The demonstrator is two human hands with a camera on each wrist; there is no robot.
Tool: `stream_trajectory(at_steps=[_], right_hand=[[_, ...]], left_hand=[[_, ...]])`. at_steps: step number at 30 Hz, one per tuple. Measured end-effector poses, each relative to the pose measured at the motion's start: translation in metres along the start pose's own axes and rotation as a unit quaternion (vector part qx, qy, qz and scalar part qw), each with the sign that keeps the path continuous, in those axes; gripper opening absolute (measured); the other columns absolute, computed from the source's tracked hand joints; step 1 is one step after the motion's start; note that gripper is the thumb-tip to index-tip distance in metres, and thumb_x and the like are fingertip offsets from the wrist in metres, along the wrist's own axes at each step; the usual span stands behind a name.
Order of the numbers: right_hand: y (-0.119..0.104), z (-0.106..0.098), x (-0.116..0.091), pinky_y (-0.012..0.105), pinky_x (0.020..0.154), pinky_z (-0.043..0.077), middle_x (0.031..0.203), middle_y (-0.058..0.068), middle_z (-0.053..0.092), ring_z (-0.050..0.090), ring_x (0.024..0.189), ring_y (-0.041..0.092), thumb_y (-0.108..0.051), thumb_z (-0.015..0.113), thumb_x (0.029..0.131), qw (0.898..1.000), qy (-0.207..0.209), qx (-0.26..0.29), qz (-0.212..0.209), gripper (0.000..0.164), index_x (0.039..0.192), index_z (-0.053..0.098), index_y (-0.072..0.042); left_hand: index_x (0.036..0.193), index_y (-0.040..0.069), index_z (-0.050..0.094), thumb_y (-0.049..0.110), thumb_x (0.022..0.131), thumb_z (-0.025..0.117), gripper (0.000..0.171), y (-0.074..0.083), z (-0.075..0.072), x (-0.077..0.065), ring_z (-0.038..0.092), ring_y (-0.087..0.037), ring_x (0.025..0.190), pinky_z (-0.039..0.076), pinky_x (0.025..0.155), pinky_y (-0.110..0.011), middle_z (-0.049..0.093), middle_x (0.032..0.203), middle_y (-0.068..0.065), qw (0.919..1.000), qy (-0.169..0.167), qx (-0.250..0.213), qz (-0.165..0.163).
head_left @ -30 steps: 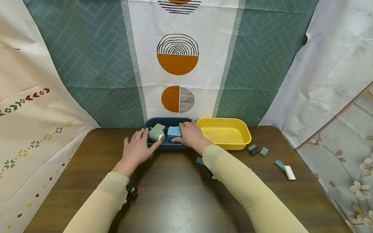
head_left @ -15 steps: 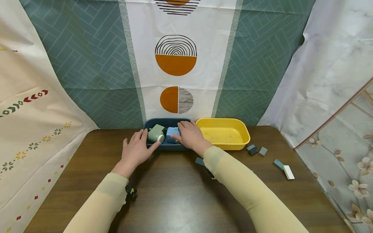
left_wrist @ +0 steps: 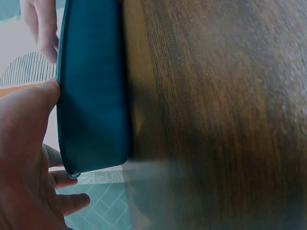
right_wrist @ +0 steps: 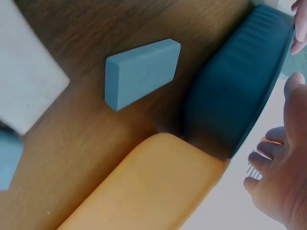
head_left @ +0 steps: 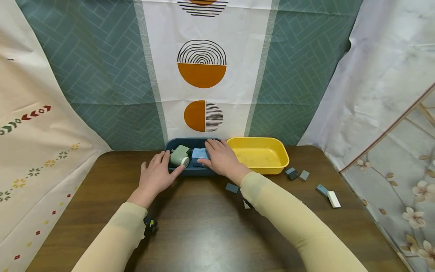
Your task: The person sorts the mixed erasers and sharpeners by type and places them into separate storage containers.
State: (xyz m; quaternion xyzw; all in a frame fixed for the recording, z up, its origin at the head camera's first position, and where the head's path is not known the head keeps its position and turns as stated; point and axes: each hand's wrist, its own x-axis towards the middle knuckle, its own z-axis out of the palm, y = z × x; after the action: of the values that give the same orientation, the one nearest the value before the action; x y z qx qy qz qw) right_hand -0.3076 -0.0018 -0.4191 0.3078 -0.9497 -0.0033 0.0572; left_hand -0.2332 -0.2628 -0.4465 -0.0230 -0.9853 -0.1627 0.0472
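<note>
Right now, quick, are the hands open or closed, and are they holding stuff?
Left hand: open, touching the blue tub.
Right hand: open, over the tub, nothing seen held.

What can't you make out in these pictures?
Head: inside right end of the dark blue tray, behind the right hand.
Head: part of a white piece, behind the right sleeve.
Left wrist: the tray's inside, behind its outer wall.
Right wrist: pale blue piece, cut by the left edge.

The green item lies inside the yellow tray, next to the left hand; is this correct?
Not quite: the green item lies inside the dark blue tray, as the head view shows. It is indeed next to the left hand.
</note>
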Motion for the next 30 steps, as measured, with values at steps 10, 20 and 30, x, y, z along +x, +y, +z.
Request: stream_trajectory(at_steps=[10, 20, 30], right_hand=[[0.008, -0.011, -0.015, 0.050, 0.135, 0.021, 0.177, 0.012, 0.036, 0.035, 0.162, 0.030, -0.070, 0.046, 0.110, 1.000, 0.013, -0.004, -0.007, 0.086, 0.171, 0.041, -0.009], [0.014, -0.019, -0.031, 0.052, 0.135, 0.019, 0.177, 0.012, 0.037, 0.033, 0.163, 0.033, -0.069, 0.051, 0.110, 1.000, 0.017, 0.012, -0.015, 0.086, 0.171, 0.040, -0.009], [0.021, -0.027, -0.051, 0.052, 0.135, 0.019, 0.178, 0.011, 0.036, 0.030, 0.165, 0.031, -0.070, 0.045, 0.111, 0.999, 0.022, -0.007, -0.036, 0.086, 0.173, 0.038, -0.010]], left_hand=[[0.173, -0.001, 0.027, 0.075, 0.106, 0.051, 0.104, 0.000, 0.000, 0.000, 0.028, -0.052, 0.160, 0.013, 0.122, -0.084, 0.028, 0.175, -0.030, 1.0000, -0.006, -0.004, -0.002], [0.173, -0.001, 0.026, 0.077, 0.106, 0.049, 0.106, 0.001, 0.000, 0.001, 0.027, -0.051, 0.160, 0.012, 0.122, -0.084, 0.027, 0.176, -0.030, 0.9999, -0.007, -0.009, -0.001], [0.174, -0.001, 0.025, 0.077, 0.106, 0.049, 0.105, 0.001, -0.002, 0.001, 0.026, -0.052, 0.160, 0.011, 0.123, -0.084, 0.026, 0.176, -0.031, 0.9999, -0.011, -0.010, 0.003]])
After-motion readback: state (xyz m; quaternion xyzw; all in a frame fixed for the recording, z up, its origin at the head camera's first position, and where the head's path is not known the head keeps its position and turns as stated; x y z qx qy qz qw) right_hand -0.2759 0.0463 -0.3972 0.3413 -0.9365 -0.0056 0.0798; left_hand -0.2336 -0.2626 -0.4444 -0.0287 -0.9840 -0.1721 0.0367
